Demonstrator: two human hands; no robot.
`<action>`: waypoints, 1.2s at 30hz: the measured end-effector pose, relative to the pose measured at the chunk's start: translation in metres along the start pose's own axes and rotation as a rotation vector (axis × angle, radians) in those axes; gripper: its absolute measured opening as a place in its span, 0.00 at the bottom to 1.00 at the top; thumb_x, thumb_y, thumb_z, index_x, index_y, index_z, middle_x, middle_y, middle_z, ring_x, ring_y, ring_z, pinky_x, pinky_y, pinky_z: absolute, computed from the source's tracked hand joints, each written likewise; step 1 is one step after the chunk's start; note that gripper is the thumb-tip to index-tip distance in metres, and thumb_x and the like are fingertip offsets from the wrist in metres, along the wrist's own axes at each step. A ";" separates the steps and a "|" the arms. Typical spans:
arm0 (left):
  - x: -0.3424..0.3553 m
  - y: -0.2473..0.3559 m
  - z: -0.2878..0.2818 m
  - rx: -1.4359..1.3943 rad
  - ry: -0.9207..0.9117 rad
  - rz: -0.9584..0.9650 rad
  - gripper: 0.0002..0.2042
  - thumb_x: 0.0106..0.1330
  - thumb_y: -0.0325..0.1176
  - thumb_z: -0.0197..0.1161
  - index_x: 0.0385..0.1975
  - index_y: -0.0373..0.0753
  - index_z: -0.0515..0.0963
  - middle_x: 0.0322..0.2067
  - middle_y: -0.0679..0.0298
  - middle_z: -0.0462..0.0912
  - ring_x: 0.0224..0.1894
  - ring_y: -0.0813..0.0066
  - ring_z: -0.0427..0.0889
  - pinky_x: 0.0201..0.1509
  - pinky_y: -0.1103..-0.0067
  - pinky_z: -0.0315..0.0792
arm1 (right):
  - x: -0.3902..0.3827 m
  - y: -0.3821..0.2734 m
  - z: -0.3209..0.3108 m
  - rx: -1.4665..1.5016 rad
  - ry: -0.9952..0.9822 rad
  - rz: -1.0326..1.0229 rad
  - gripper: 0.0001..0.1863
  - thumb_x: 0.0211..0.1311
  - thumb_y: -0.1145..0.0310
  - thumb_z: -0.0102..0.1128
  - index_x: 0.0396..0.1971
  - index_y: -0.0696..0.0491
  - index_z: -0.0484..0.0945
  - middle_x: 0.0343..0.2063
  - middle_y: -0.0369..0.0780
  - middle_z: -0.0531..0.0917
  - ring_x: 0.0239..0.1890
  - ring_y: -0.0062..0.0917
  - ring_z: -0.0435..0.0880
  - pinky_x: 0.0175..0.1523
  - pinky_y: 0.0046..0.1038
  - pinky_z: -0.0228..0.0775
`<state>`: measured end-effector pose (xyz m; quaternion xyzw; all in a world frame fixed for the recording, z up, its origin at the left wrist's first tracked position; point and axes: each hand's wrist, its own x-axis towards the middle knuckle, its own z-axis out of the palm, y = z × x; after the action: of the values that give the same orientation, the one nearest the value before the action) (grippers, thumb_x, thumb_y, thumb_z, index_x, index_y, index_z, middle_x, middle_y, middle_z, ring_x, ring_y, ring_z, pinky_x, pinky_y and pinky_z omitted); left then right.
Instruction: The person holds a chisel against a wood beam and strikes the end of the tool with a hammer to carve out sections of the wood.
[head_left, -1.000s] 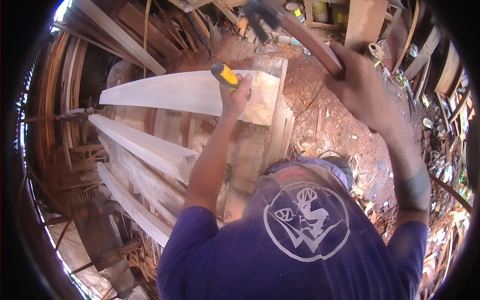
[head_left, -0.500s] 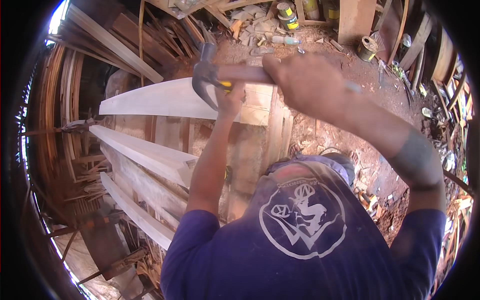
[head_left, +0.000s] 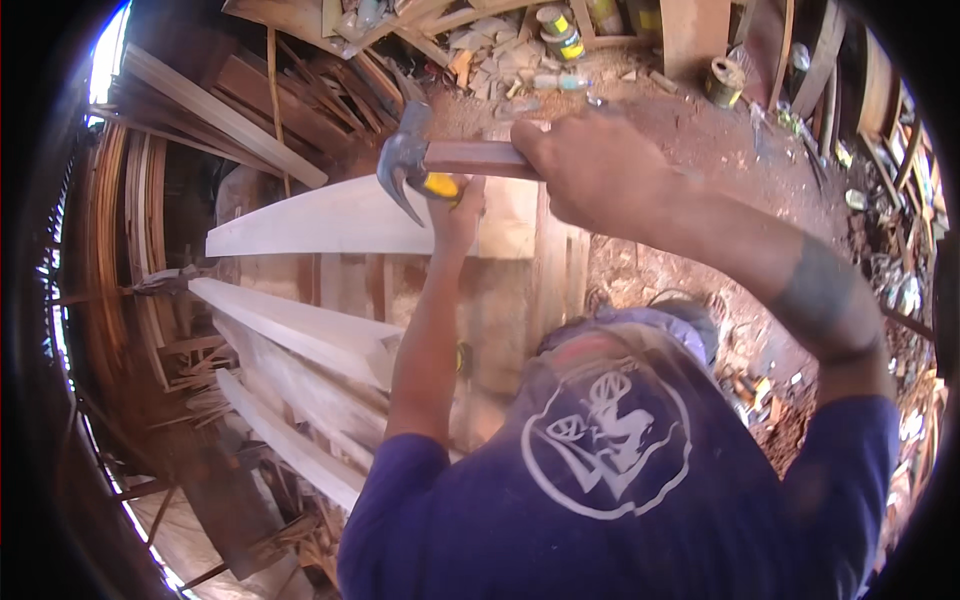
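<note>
Over the pale beam (head_left: 310, 222), the left hand (head_left: 457, 218) grips a yellow-handled tool (head_left: 441, 186) — steadying it, I'd judge — while the right hand (head_left: 600, 168) clenches a hammer (head_left: 470, 157), its head partly hiding the tool.

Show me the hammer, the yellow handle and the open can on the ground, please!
Hammer (head_left: 468, 157): head view, on its brown handle.
Yellow handle (head_left: 440, 185): head view, on its yellow side, just below the hammer's head.
Open can (head_left: 722, 90): head view, on its side wall, below the rim.
</note>
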<state>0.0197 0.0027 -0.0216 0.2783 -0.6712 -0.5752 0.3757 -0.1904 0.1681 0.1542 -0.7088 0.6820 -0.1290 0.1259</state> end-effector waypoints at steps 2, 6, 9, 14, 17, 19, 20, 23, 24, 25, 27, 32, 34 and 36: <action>0.001 0.004 0.009 0.066 0.042 0.000 0.20 0.70 0.30 0.61 0.16 0.43 0.61 0.14 0.72 0.62 0.18 0.85 0.58 0.24 0.81 0.54 | -0.004 0.007 0.000 0.128 0.118 0.046 0.17 0.56 0.77 0.56 0.47 0.58 0.74 0.31 0.52 0.84 0.38 0.49 0.86 0.47 0.46 0.78; -0.014 0.002 0.005 0.104 0.015 -0.012 0.17 0.70 0.29 0.61 0.18 0.40 0.64 0.16 0.71 0.66 0.21 0.85 0.62 0.26 0.81 0.58 | -0.024 0.026 0.002 0.386 0.339 0.131 0.13 0.55 0.77 0.56 0.42 0.59 0.74 0.27 0.56 0.82 0.36 0.53 0.84 0.43 0.48 0.74; -0.037 -0.008 0.005 0.350 0.158 0.066 0.15 0.71 0.28 0.59 0.21 0.39 0.66 0.20 0.69 0.70 0.25 0.85 0.66 0.28 0.81 0.60 | -0.050 0.041 0.012 0.511 0.407 0.197 0.14 0.55 0.75 0.55 0.42 0.60 0.74 0.29 0.57 0.82 0.38 0.54 0.82 0.44 0.48 0.72; 0.022 0.003 -0.010 -0.354 0.091 -0.046 0.18 0.75 0.29 0.52 0.19 0.44 0.58 0.14 0.74 0.53 0.16 0.80 0.54 0.26 0.75 0.57 | -0.060 0.061 0.026 0.549 0.443 0.327 0.10 0.57 0.73 0.57 0.36 0.62 0.74 0.25 0.56 0.80 0.34 0.55 0.81 0.39 0.45 0.70; 0.030 0.031 -0.020 -0.515 0.050 -0.075 0.19 0.76 0.32 0.51 0.19 0.45 0.58 0.13 0.74 0.51 0.15 0.80 0.51 0.25 0.76 0.53 | -0.063 0.056 0.015 0.551 0.434 0.334 0.10 0.57 0.72 0.58 0.35 0.62 0.73 0.23 0.54 0.79 0.30 0.53 0.80 0.37 0.43 0.69; 0.028 0.034 -0.021 -0.459 0.032 -0.063 0.19 0.77 0.32 0.50 0.19 0.45 0.58 0.13 0.74 0.51 0.15 0.80 0.50 0.24 0.76 0.52 | -0.061 0.054 0.013 0.568 0.414 0.361 0.10 0.56 0.72 0.58 0.34 0.63 0.73 0.22 0.54 0.78 0.28 0.52 0.79 0.36 0.42 0.69; 0.024 0.032 -0.018 -0.364 -0.023 -0.043 0.19 0.77 0.32 0.51 0.19 0.45 0.57 0.13 0.74 0.51 0.15 0.80 0.50 0.24 0.76 0.52 | -0.060 0.055 0.014 0.588 0.416 0.349 0.10 0.56 0.72 0.58 0.34 0.63 0.72 0.21 0.54 0.77 0.28 0.51 0.79 0.36 0.42 0.69; 0.014 0.019 -0.015 -0.247 -0.067 -0.020 0.19 0.75 0.29 0.52 0.19 0.45 0.56 0.13 0.74 0.52 0.14 0.81 0.50 0.22 0.76 0.51 | -0.056 0.050 0.013 0.602 0.401 0.333 0.10 0.56 0.73 0.58 0.34 0.63 0.73 0.21 0.54 0.76 0.27 0.49 0.79 0.37 0.42 0.69; 0.012 0.016 -0.015 -0.224 -0.059 -0.014 0.19 0.75 0.28 0.52 0.19 0.45 0.56 0.13 0.74 0.52 0.14 0.82 0.50 0.22 0.76 0.51 | -0.055 0.049 0.012 0.594 0.389 0.331 0.10 0.56 0.73 0.58 0.34 0.63 0.73 0.21 0.54 0.76 0.28 0.49 0.79 0.37 0.42 0.69; 0.009 0.014 -0.014 -0.201 -0.052 -0.007 0.19 0.74 0.27 0.52 0.19 0.45 0.56 0.13 0.75 0.52 0.14 0.82 0.50 0.22 0.77 0.51 | -0.054 0.048 0.011 0.590 0.389 0.326 0.10 0.56 0.73 0.58 0.34 0.63 0.73 0.21 0.54 0.76 0.28 0.49 0.79 0.37 0.42 0.69; 0.004 0.011 -0.012 -0.182 -0.024 0.002 0.20 0.74 0.26 0.53 0.19 0.45 0.55 0.14 0.75 0.51 0.15 0.83 0.50 0.22 0.77 0.51 | -0.052 0.047 0.012 0.567 0.395 0.278 0.10 0.56 0.73 0.57 0.35 0.63 0.73 0.22 0.55 0.77 0.28 0.50 0.80 0.38 0.43 0.69; -0.001 0.013 -0.010 -0.134 0.014 0.045 0.21 0.74 0.27 0.54 0.18 0.45 0.55 0.14 0.76 0.51 0.15 0.84 0.51 0.22 0.78 0.50 | -0.049 0.042 0.007 0.557 0.384 0.257 0.10 0.56 0.73 0.57 0.36 0.63 0.73 0.23 0.56 0.78 0.31 0.52 0.81 0.39 0.43 0.69; -0.001 0.014 -0.013 -0.134 0.012 0.038 0.21 0.74 0.27 0.54 0.18 0.45 0.55 0.14 0.76 0.51 0.15 0.84 0.51 0.22 0.78 0.51 | -0.049 0.041 0.008 0.578 0.367 0.271 0.10 0.56 0.73 0.57 0.36 0.63 0.73 0.24 0.57 0.79 0.32 0.52 0.81 0.40 0.44 0.70; 0.000 0.012 -0.013 -0.138 0.007 0.032 0.20 0.74 0.27 0.54 0.18 0.45 0.55 0.14 0.76 0.51 0.15 0.83 0.51 0.23 0.78 0.51 | -0.048 0.045 0.014 0.583 0.366 0.231 0.11 0.58 0.71 0.60 0.37 0.61 0.73 0.19 0.41 0.69 0.23 0.26 0.68 0.31 0.33 0.61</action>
<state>0.0315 -0.0025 -0.0091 0.2433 -0.6331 -0.6129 0.4055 -0.2293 0.2142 0.1242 -0.5266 0.7034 -0.4276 0.2124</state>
